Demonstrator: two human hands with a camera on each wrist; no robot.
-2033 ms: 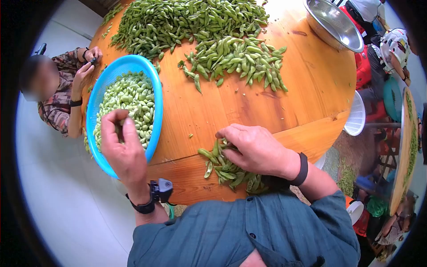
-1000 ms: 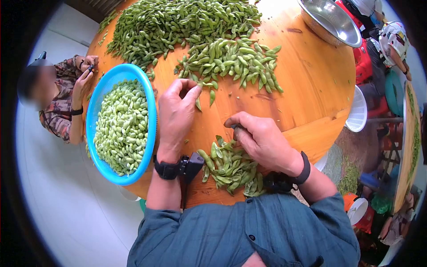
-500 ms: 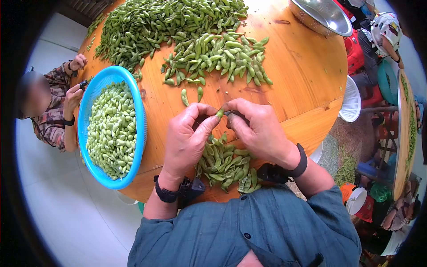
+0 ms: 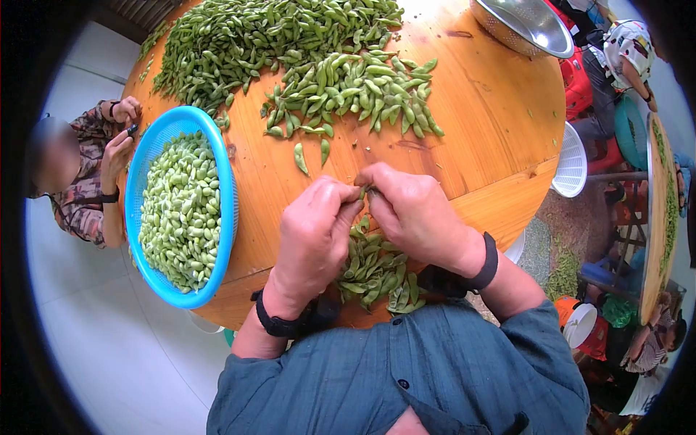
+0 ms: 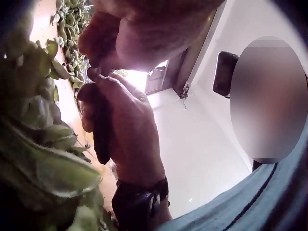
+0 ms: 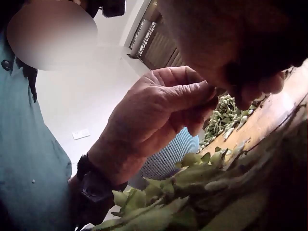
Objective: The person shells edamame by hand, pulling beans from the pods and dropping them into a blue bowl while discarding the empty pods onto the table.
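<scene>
Over the near part of the table, my left hand (image 4: 315, 228) and right hand (image 4: 417, 214) meet at the fingertips. Both pinch one green soybean pod (image 4: 364, 191), mostly hidden by the fingers. Below them lies a heap of flattened, opened pods (image 4: 377, 272). The right wrist view shows the left hand (image 6: 144, 110) with thumb and forefinger pressed together. In the left wrist view the right hand (image 5: 132, 130) is bent at the fingers. A blue plastic basket (image 4: 228, 210) full of shelled green beans (image 4: 181, 210) stands left of the hands.
A large pile of whole pods (image 4: 283, 40) covers the table's far side, with a smaller pile (image 4: 362, 90) nearer. Two single pods (image 4: 300, 158) lie before the hands. A steel colander (image 4: 525, 27) sits at the far right. Another person (image 4: 87, 167) sits at left.
My left hand left the basket, reached the smaller pile and came back with a pod to the right hand. Since half a second ago both hands have turned inward around the pod.
</scene>
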